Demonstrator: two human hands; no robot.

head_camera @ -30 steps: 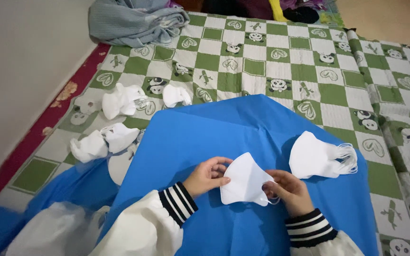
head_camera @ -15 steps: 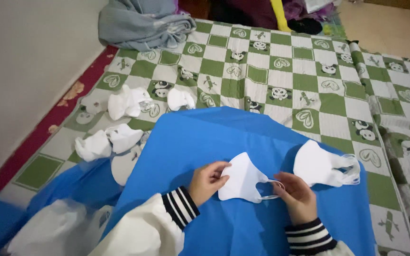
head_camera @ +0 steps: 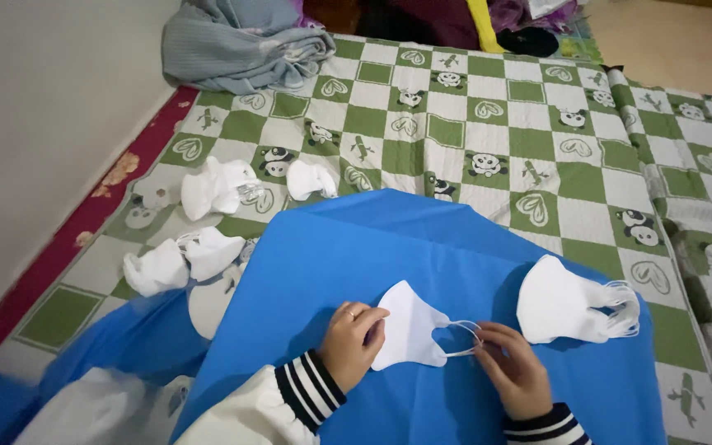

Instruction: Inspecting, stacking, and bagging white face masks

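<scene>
The left hand (head_camera: 354, 342) pinches the left edge of a white folded fabric face mask (head_camera: 409, 336), which lies on the blue smooth cloth (head_camera: 389, 247). The right hand (head_camera: 511, 368) closes its fingers on the mask's thin white ear loop (head_camera: 459, 338). Just right of the right hand lies a stack of white masks (head_camera: 574, 305). Far left of the left hand, loose white masks (head_camera: 183, 259) lie on the green checked blanket (head_camera: 529, 148). Beyond is a grey crumpled garment (head_camera: 245, 41).
</scene>
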